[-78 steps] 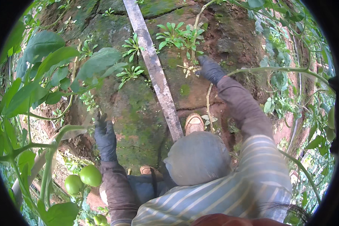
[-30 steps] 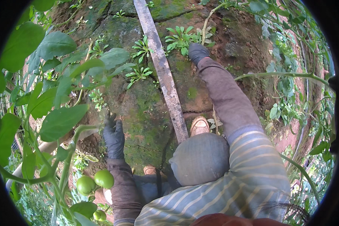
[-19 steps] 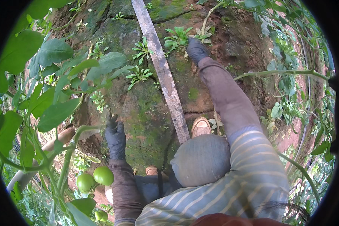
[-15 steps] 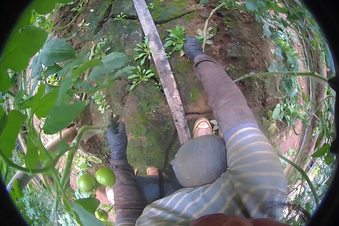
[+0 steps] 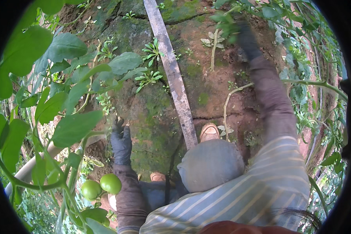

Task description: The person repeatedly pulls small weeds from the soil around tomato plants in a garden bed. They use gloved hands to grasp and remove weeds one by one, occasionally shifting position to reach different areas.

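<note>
My right hand, in a dark glove and smeared by motion, is closed on a leafy green weed above the soil at the far right. The weed is blurred too. My left hand, also dark-gloved, is held low at the left with its fingers loosely bent and apart. Its fingertips are close to a small pale-green weed; whether they touch it I cannot tell. More low weeds, one a leafy rosette and another a taller tuft, grow from the mossy ground left of a long flat strip.
Tomato foliage with green tomatoes crowds the left, near my left forearm. A bare stem and a long green vine cross the right side. My shoe stands beside the strip's near end. Cracks run through the mossy soil.
My right hand has swung to the right, carrying the weed that was rooted beside the strip. That spot now shows bare soil. My left hand has hardly moved.
</note>
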Demonstrator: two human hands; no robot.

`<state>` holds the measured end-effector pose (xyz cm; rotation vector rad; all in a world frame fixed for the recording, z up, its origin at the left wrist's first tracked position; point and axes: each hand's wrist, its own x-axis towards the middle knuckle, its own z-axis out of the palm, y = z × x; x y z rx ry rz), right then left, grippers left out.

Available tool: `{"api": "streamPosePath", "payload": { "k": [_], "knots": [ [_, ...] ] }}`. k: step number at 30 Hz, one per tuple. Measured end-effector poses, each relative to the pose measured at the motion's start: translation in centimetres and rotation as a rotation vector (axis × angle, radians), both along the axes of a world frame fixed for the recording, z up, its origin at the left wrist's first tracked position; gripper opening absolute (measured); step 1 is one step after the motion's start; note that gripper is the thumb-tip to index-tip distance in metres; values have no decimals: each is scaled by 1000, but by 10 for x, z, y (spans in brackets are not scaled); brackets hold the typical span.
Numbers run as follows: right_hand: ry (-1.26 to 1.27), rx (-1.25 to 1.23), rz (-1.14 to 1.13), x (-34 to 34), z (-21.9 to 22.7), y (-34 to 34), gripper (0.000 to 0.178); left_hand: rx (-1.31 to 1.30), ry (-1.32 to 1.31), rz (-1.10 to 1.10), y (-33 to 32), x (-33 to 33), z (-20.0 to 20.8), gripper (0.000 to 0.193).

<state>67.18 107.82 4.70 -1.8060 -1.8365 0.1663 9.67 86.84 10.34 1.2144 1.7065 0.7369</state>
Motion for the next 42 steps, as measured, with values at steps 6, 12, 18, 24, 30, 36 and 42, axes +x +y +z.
{"api": "streamPosePath", "payload": {
  "k": [6,12,18,24,30,36,42],
  "knots": [
    [-817,-461,-604,136,77,-14,37,16,-16,-26,2,5,2,53],
    [-241,-636,-163,-42,-18,-21,32,-23,-23,-5,5,12,7,54],
    [314,-575,-677,-112,-75,-14,27,3,50,-18,-1,10,6,51],
    [547,-479,-659,-99,-105,-22,23,-61,72,-6,2,14,8,50],
    [1022,-275,-543,-107,-101,-34,62,-31,47,0,6,17,5,48],
    [239,-651,-726,-126,-67,-17,47,-60,37,-10,6,10,-3,51],
    [-266,-760,-421,-107,-69,-6,31,-60,36,4,8,11,-6,49]
  ]
}}
